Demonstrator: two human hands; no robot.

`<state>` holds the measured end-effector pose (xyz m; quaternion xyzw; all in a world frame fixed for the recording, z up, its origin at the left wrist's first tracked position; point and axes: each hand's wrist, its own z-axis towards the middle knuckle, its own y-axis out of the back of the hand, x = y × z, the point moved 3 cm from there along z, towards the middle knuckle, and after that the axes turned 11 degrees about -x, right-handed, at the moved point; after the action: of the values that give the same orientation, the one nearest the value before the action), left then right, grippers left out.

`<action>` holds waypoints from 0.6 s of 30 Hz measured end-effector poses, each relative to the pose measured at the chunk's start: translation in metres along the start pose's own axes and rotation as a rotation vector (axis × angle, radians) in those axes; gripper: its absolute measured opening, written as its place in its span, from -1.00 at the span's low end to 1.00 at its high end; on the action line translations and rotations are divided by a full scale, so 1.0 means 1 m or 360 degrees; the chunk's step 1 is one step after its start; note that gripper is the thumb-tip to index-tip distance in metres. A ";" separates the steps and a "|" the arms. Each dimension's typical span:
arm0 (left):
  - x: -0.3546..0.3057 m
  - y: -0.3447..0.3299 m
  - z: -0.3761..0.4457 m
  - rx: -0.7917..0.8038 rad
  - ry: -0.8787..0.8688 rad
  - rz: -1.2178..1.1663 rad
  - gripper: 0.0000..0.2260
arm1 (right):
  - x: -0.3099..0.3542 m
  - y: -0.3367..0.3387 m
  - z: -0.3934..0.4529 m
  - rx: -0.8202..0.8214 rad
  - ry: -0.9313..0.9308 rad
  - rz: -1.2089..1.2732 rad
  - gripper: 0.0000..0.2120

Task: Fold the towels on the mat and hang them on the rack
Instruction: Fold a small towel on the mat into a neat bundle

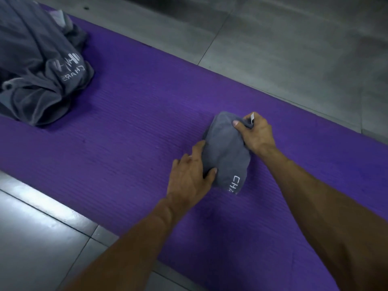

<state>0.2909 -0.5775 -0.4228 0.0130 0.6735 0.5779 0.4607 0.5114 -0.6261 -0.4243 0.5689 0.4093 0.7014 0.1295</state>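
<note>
Forearms enter from 6 o'clock, both bare, reaching onto the purple mat, which runs as a wide band from 9 o'clock to 4 o'clock over a grey tiled floor.

Left hand: just below frame centre, palm down, thumb curled over the near left edge of the small grey towel, fingers tucked at its left side. Gripping the cloth.

Right hand: at the far right end of the same towel, thumb on top, fingers curled round a bunched corner. Gripping. A white tag sticks up beside the fingers.

Towel state: folded into a compact, rounded bundle lying on the mat, slightly right of frame centre, between the two hands. White embroidered letters "CHA" readable on its near corner at about 5 o'clock of the bundle; the rest of the word is folded under.

Farther off, at 10 o'clock: a pile of grey towels, crumpled and unfolded, resting on the mat's far left part, well apart from the hands. White lettering "CHAR" and a logo show on one fold.
</note>
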 end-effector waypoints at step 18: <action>0.028 -0.030 0.000 0.0242 -0.1276 0.0378 -0.54 | 0.003 -0.025 -0.026 0.0862 0.1564 -0.0771 -0.44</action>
<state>0.2902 -0.5723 -0.4632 0.3482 0.4756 0.5249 0.6140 0.4798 -0.6196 -0.4404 0.0821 0.7029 0.7033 -0.0679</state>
